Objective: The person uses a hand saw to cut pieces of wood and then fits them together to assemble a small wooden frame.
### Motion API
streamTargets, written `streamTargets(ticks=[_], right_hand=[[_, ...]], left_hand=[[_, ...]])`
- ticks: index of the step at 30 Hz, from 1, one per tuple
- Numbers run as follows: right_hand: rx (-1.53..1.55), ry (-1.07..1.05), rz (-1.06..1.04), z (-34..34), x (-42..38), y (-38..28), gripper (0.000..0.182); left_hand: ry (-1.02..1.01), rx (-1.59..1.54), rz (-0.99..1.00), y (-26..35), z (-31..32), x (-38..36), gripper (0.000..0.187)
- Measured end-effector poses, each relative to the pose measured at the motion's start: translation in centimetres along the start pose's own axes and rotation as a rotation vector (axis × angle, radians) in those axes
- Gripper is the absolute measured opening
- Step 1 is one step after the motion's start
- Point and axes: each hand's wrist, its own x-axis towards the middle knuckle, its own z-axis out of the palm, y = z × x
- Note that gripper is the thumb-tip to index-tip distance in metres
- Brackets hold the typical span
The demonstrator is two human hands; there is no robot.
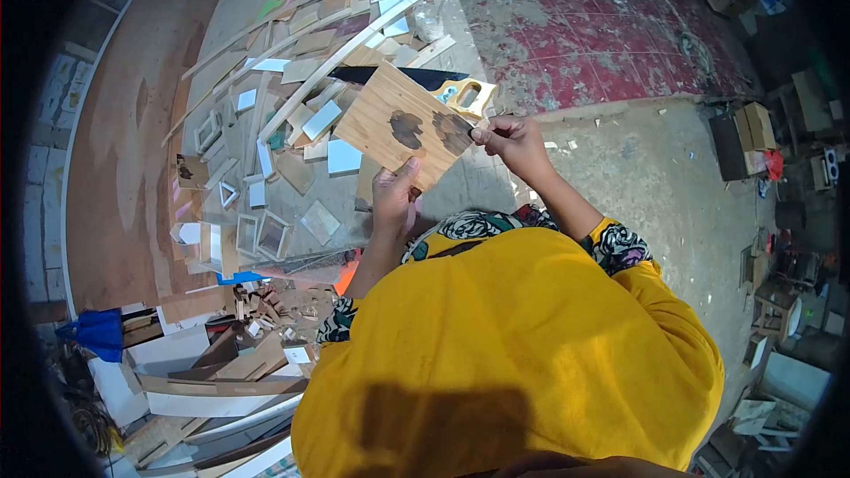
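Through the head view I watched the left hand (396,196) clasp the near edge of a wooden board (376,115), its thumb flat on the upper face. The board was held up over the near right part of the worktop (474,179), tilted so that its face, with two dark patches on it, showed to me. The right hand (516,149) was at the board's right corner, beside one of those patches, with thumb and forefinger pinched together; they may have had a small dark bit between them, but it was too small for me to tell. Just beyond the board lay a handsaw, its black blade (429,76) partly hidden by the board and its yellow handle (479,98) pointing right. To the left of the board, long wooden strips (341,55) crossed loose offcuts, among them a white block (343,157) near the board and another white block (321,119) a little farther away. Small wooden frames (275,235) stood along the worktop's near left part. Below that edge, on the near left, I saw a heap of scrap boards (212,403) with a blue bag (96,335) at its left, while cardboard boxes (755,127) sat well apart on the right.
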Motion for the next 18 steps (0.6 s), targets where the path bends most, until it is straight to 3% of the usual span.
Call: streamTargets(ticks=[11, 18], right_hand=[[0.037, 0.013, -0.095, 0.52, -0.03, 0.48, 0.019], [-0.389, 0.159, -0.506, 0.54, 0.49, -0.03, 0.012]], left_hand=[[0.017, 0.050, 0.058, 0.31, 0.34, -0.57, 0.025], [0.078, 0.043, 0.071, -0.30, 0.67, -0.49, 0.023]])
